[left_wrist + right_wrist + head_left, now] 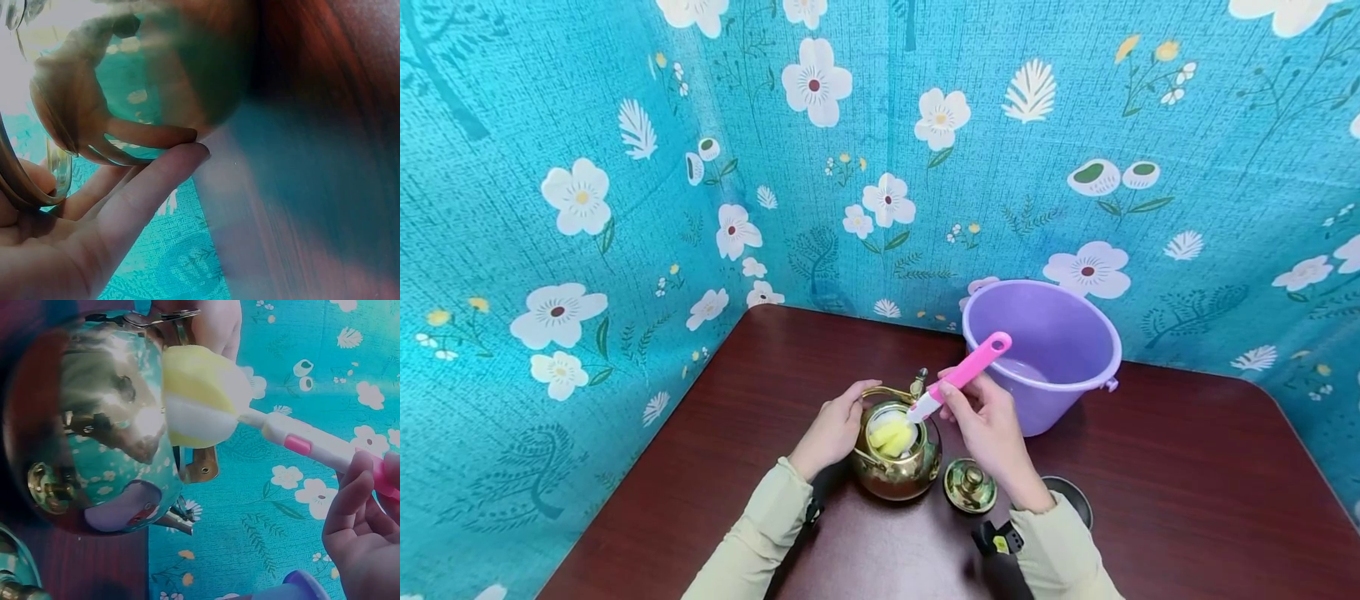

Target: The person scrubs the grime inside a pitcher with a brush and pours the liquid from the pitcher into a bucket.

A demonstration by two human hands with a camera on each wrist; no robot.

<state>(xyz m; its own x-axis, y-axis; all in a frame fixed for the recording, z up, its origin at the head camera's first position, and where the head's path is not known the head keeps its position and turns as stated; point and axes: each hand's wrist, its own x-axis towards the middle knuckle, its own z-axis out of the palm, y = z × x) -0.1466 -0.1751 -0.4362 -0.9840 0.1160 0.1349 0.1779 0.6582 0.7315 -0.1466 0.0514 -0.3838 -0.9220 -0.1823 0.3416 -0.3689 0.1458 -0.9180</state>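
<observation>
A shiny brass teapot [895, 471] stands upright on the table with its mouth uncovered. My left hand [833, 433] holds its far left side; in the left wrist view the fingers [156, 175] lie against the round body, and the handle [15, 178] passes by the thumb. With fingertips and thumb, my right hand [988, 421] pinches the pink handle of a sponge brush [966, 367]. Its yellow and white sponge head [203, 397] sits at the teapot's mouth, its lower end hidden inside. The teapot's lid [970, 486] lies on the table, right of the pot.
Behind my right hand stands a purple bucket [1041, 333] near the table's back edge. A dark round dish [1067, 497] is partly covered by my right forearm. Blue flowered cloth [887, 125] hangs behind and left of the dark red table [1210, 467].
</observation>
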